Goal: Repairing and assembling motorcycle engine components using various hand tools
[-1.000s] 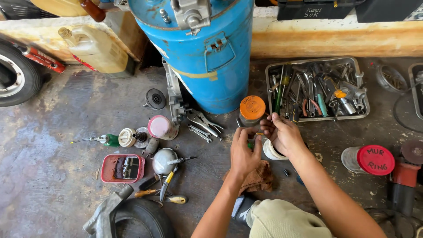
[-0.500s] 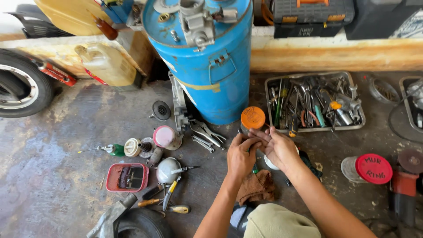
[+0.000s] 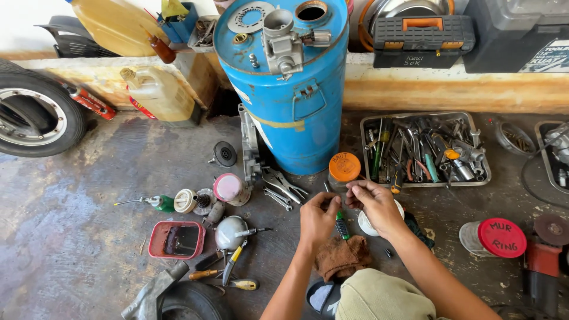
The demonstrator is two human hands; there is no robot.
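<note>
Pinching something small and thin between the fingertips of both hands, the person is working just in front of the tall blue metal drum (image 3: 290, 101), close to the orange-lidded clear jar (image 3: 344, 169) standing at its foot. The left hand (image 3: 318, 218) and the right hand (image 3: 374, 204) are meeting fingertip to fingertip, each grip pressed together on the little piece, which is too small to name; a green-handled screwdriver (image 3: 341, 226) is lying on the concrete floor directly beneath them, a brown crumpled rag (image 3: 342, 256) nearer the knee. By my judgement this is a fine fitting or inspecting step on a small part, and the next move is likely calling for steady fingers and perhaps a tool from the grey metal tray of hand tools (image 3: 427, 151) to the right of the drum. To the drum's left, a pink-lidded cup (image 3: 228, 188) and a red rectangular plastic tray (image 3: 176, 240) are sitting untouched. Compared with a second ago, the hands are sitting a little further from the drum and closer together, and the camera is tilting upward, showing more of the drum's top and its grey carburettor (image 3: 283, 38).
</note>
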